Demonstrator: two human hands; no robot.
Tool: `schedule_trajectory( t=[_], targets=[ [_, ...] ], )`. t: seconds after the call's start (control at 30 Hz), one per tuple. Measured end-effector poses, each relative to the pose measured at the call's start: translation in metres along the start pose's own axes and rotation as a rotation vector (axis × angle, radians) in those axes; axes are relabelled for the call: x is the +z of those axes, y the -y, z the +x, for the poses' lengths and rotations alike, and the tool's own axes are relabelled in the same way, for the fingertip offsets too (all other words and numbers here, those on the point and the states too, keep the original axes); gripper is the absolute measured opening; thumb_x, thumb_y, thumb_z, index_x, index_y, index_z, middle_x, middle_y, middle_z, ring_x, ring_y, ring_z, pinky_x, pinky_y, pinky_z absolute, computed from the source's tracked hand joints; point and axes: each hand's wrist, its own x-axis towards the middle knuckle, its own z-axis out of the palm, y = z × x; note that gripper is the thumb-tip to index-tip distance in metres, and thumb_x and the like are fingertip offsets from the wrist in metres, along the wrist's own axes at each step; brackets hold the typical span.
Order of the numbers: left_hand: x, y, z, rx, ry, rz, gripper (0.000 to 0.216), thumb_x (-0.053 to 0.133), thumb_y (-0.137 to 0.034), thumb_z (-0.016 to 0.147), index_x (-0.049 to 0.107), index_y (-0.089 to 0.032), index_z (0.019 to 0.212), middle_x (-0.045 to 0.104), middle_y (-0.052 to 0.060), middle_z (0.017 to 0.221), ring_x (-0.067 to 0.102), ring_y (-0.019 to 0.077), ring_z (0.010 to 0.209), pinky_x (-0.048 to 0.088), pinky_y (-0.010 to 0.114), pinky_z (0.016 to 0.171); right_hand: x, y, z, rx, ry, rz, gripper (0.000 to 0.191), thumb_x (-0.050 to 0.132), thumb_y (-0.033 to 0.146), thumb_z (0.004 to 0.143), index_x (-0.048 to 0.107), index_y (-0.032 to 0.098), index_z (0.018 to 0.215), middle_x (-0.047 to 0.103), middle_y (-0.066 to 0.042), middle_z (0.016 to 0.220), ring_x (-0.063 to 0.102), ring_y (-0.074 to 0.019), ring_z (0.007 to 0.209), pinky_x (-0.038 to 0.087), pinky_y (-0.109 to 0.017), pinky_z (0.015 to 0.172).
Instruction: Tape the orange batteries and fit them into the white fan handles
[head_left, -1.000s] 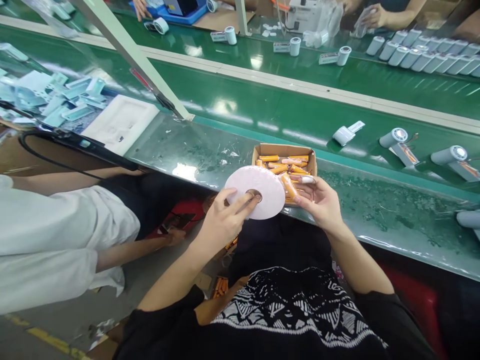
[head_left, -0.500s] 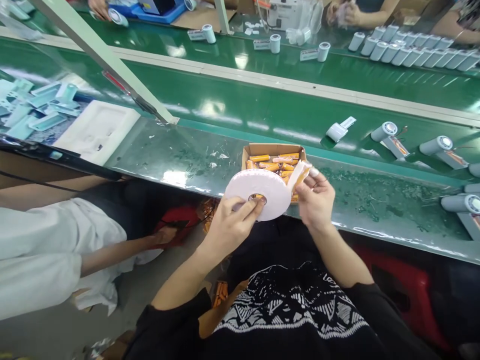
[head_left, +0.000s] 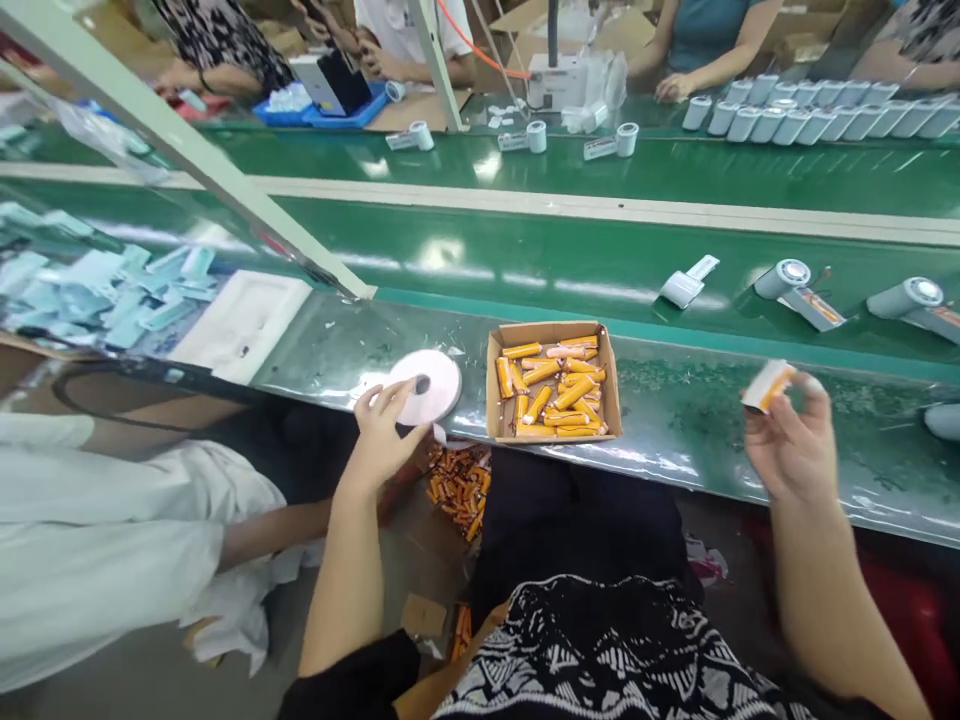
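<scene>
I see: left hand (head_left: 382, 440) open, fingers on white tape roll (head_left: 424, 387) on green belt (head_left: 690, 420) | right hand (head_left: 787, 445) pinching small white-orange piece (head_left: 766, 386) | box (head_left: 551, 333) full of orange tubes (head_left: 555, 385) left

The open box (head_left: 553, 385) is matt corrugated cardboard; at nine o'clock from it, a smooth, matt white tape roll (head_left: 439, 375) lies on the glossy, scuffed green surface (head_left: 697, 440).
</scene>
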Motion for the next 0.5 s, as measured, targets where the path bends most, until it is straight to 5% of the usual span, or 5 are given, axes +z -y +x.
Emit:
schedule_trajectory(
  t=[0.1,0.2,0.3,0.37,0.5],
  targets=[
    [-0.006,-0.055,0.032,0.146,-0.137,-0.093,0.04,0.064,-0.031,0.102,0.069,-0.025,0.14,0.072,0.012,0.135,0.054,0.0344,0.14,0.045,0.056,0.124,-0.048,0.007,0.012,-0.065,-0.107,-0.084,0.034,0.098,0.046,0.077,0.083,0.057,0.104,0.079,0.003,0.136,0.079,-0.0339,0.119,0.07,-0.044,0.073],
    [0.016,-0.133,0.106,0.431,0.054,-0.189,0.037,0.06,-0.031,0.105,0.071,-0.028,0.14,0.075,0.009,0.13,0.06,0.0303,0.133,0.047,0.052,0.122,-0.071,0.023,0.031,-0.062,-0.174,-0.012,0.032,0.094,0.056,0.076,0.085,0.047,0.106,0.083,-0.002,0.127,0.08,-0.029,0.117,0.072,-0.038,0.08],
    [0.072,-0.227,0.195,0.612,0.395,-0.185,0.049,0.055,-0.038,0.107,0.065,-0.025,0.152,0.072,0.01,0.145,0.058,0.0307,0.138,0.044,0.051,0.125,-0.073,0.038,0.05,-0.008,-0.116,0.102,0.037,0.085,0.045,0.078,0.085,0.034,0.113,0.085,-0.003,0.115,0.082,-0.0201,0.107,0.072,-0.026,0.083],
    [0.117,-0.29,0.242,0.585,0.542,-0.11,0.056,0.051,-0.041,0.109,0.057,-0.02,0.161,0.064,0.014,0.158,0.055,0.0321,0.143,0.041,0.05,0.127,-0.069,0.043,0.057,-0.007,-0.042,0.133,0.044,0.08,0.033,0.074,0.083,0.033,0.118,0.085,-0.002,0.118,0.082,-0.0186,0.111,0.072,-0.025,0.086],
    [0.185,-0.385,0.287,0.527,0.528,0.093,0.067,0.054,-0.055,0.108,0.051,-0.021,0.166,0.05,0.019,0.168,0.052,0.0403,0.145,0.045,0.053,0.119,-0.063,0.049,0.059,-0.018,0.062,0.1,0.055,0.082,0.023,0.07,0.081,0.033,0.125,0.084,-0.005,0.127,0.082,-0.0239,0.118,0.073,-0.034,0.091]
  ],
)
